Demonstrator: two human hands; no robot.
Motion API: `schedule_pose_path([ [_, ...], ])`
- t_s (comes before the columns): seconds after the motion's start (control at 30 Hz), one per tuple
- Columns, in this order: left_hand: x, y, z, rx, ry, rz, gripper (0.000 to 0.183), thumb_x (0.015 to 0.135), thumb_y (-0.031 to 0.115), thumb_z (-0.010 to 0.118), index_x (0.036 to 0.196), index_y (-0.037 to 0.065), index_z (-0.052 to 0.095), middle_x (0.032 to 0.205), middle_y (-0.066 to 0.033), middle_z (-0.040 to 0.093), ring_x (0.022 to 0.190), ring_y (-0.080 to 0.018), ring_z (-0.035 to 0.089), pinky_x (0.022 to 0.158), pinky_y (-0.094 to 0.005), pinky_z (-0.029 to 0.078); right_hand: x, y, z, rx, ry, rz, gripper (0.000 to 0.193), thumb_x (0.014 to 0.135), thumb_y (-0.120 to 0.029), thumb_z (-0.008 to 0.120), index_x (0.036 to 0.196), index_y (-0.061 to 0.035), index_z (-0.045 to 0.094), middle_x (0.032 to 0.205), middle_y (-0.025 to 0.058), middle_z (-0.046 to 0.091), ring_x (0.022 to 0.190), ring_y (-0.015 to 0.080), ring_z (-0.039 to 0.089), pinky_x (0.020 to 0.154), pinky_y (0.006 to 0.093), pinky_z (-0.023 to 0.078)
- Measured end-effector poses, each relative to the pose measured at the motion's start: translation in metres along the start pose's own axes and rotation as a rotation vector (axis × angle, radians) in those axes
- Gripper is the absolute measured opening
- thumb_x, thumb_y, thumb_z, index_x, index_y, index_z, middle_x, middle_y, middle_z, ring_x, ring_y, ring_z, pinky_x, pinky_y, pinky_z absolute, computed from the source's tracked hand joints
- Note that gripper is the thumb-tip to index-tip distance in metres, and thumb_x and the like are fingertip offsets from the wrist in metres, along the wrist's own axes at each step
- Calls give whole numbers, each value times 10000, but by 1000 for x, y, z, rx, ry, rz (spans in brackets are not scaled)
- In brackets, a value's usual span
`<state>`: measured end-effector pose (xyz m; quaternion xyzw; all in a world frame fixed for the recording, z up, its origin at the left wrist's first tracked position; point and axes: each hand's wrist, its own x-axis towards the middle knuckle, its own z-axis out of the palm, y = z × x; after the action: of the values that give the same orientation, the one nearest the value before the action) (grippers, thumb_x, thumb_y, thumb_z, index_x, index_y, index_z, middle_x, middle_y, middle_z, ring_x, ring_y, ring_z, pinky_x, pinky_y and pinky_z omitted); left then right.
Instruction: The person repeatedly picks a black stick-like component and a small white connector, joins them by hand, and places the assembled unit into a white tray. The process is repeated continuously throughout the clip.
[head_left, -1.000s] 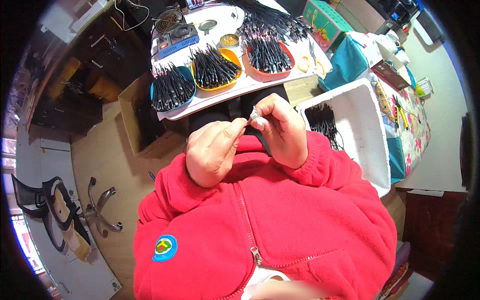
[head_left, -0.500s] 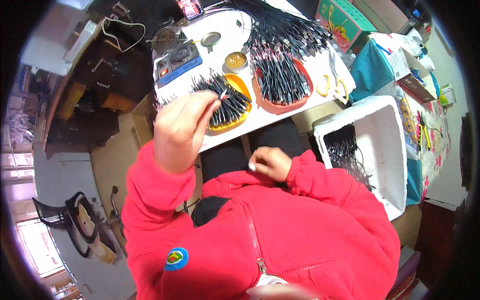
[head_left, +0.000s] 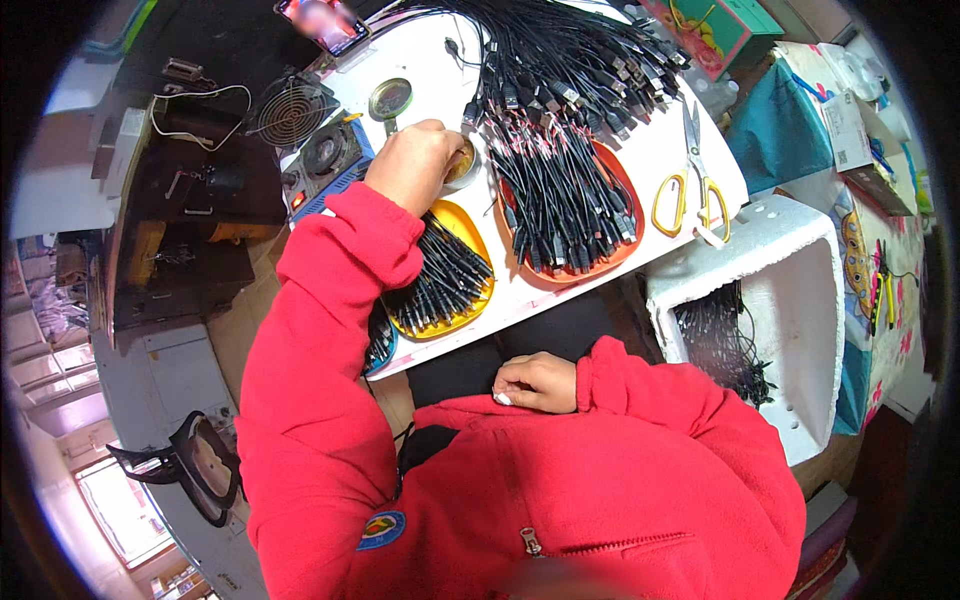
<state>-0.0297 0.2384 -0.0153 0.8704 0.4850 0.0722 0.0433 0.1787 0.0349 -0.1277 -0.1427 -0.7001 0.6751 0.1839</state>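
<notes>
My left hand [head_left: 415,163] reaches over the white table, fingers bent down at a small round tin [head_left: 463,168] of amber-coloured material. Its fingertips are mostly hidden, so anything pinched in them cannot be made out. Below that wrist lies a yellow tray [head_left: 460,217] with short black cables [head_left: 447,278], partly covered by my sleeve. An orange tray [head_left: 634,205] beside it bears many black cables [head_left: 565,200] with red and white wire ends. At my lap rests my right hand [head_left: 540,383], fingers curled, a small white bit showing at the fingertips.
Left of the tin stand a blue box-shaped device [head_left: 330,155] and a round metal lid [head_left: 390,98]. Long black cables [head_left: 560,50] heap at the back. Yellow-handled scissors [head_left: 690,180] lie right of the orange tray. A white foam box [head_left: 815,300] holds more cables.
My left hand has moved forward from above the yellow tray to the tin. The whole view has shifted and tilted somewhat. My right hand stays at my lap.
</notes>
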Motion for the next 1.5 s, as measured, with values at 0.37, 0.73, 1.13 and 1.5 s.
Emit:
schedule_pose_path([
  [0.37,11,2,8,100,-79,-39,57,778,70,658,821,34,669,781,-156,601,748,-356,620,676,-411,500,-5,3,-12,71,9,25,94,904,-118,603,954,-38,611,791,85,567,690,210,558,647,320,458],
  [0.73,-15,-4,-43,-21,209,15,73,797,63,674,856,20,668,767,-153,609,736,-339,620,672,-401,499,-9,0,-13,80,8,69,136,887,-139,600,954,-21,614,811,108,599,692,239,570,649,330,461],
  [1.13,-85,-95,-73,161,278,-186,74,796,44,676,856,15,645,808,-157,623,774,-354,618,691,-416,490,-4,-1,-7,57,18,77,143,904,-137,590,953,-4,612,868,141,657,815,281,652,731,353,504],
  [1.5,-73,-139,-49,262,98,-239,90,798,39,660,883,12,662,835,-159,622,818,-357,615,727,-417,487,1,5,-8,104,1,94,133,914,-125,591,947,1,611,780,116,618,722,220,610,677,332,481],
])
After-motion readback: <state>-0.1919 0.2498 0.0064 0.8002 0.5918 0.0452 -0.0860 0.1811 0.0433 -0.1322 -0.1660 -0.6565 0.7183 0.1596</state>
